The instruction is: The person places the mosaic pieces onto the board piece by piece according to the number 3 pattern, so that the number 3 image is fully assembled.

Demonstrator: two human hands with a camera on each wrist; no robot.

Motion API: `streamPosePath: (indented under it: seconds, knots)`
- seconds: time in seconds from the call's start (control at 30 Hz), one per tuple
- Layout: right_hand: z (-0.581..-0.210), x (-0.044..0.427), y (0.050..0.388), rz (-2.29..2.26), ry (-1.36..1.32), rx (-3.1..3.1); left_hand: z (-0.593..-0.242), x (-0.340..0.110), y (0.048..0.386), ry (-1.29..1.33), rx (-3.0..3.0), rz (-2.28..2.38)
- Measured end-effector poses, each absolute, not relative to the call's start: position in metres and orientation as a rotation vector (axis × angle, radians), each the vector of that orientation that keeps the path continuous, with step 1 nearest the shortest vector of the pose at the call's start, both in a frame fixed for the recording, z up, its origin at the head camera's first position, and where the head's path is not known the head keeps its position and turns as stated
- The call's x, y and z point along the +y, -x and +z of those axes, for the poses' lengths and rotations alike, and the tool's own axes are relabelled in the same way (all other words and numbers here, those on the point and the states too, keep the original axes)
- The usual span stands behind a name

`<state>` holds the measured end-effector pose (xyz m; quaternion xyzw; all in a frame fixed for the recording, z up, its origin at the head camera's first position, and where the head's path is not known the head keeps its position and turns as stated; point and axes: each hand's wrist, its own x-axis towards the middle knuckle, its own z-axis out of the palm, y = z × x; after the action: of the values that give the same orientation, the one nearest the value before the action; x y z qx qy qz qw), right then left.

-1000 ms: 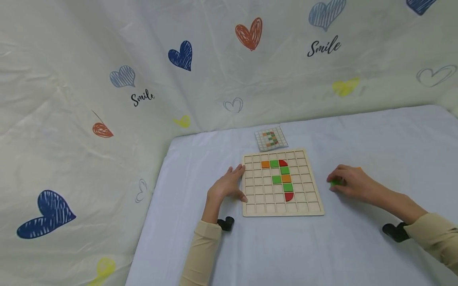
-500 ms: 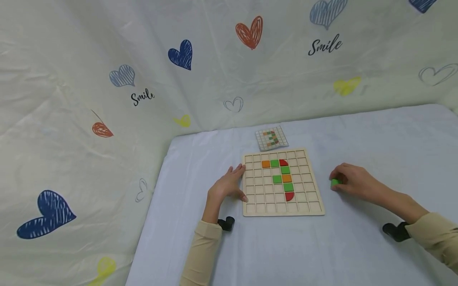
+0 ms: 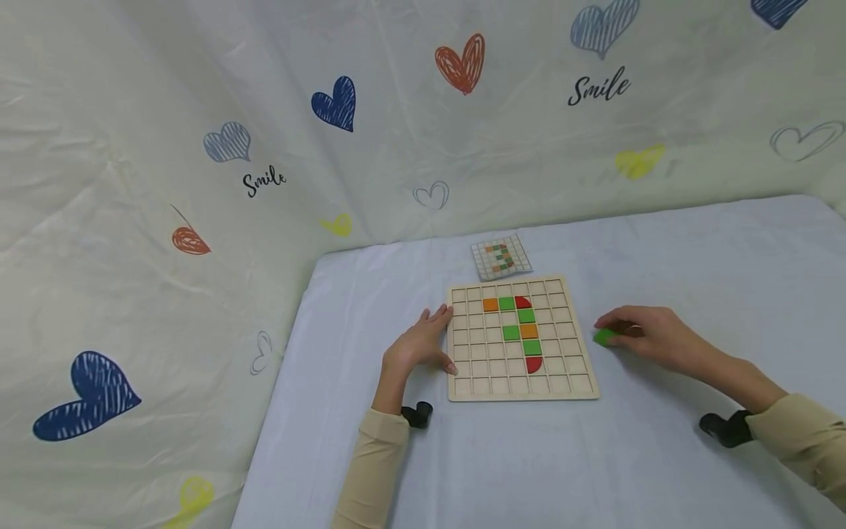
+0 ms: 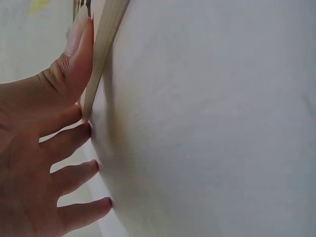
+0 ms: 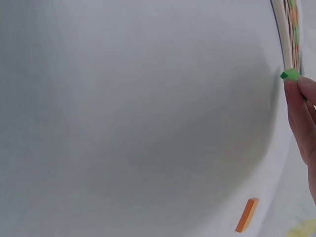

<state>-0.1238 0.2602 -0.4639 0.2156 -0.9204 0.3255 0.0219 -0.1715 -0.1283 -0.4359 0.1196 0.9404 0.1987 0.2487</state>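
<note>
A wooden grid board (image 3: 472, 375) lies on the table with orange, green and red tiles in some of its squares. My left hand (image 3: 419, 345) rests at the board's left edge, thumb and fingers spread; the left wrist view has the thumb (image 4: 79, 54) against the board's side. To the right of the board, my right hand (image 3: 654, 338) pinches a green tile (image 3: 603, 337) between thumb and fingers, apart from the board. In the right wrist view the green tile (image 5: 291, 74) sticks out past the fingertips.
Behind the board lies a small pattern card (image 3: 501, 257) printed with a coloured grid. An orange tile (image 5: 247, 215) is on the white cloth near the right hand; in the head view it is hidden. A cloth backdrop (image 3: 383, 147) with hearts rises behind the table.
My right hand has shifted left, bringing the green tile nearer the board, and more of the tile now shows. The left hand and the board stay where they were.
</note>
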Motion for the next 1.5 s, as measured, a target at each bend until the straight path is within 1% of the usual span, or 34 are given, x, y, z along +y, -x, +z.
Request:
streamPosePath:
  seconds: [0.1, 0.47, 0.6, 0.93, 1.5]
  knots:
    - [-0.461, 0.256, 0.124, 1.103, -0.626, -2.910, -0.437, -0.129, 0.171, -0.322, 2.563, 0.535]
    - [-0.451, 0.238, 0.126, 1.149, -0.569, -2.968, -0.437, -0.129, 0.172, -0.322, 2.558, 0.520]
    - [-0.450, 0.231, 0.126, 1.184, -0.585, -2.980, -0.436, -0.129, 0.171, -0.319, 2.554, 0.524]
    - [-0.449, 0.217, 0.129, 1.106, -0.647, -2.972, -0.435, -0.129, 0.171, -0.323, 2.542, 0.524]
    - [-0.456, 0.192, 0.126, 1.202, -0.746, -2.949, -0.435, -0.131, 0.172, -0.317, 2.532, 0.521]
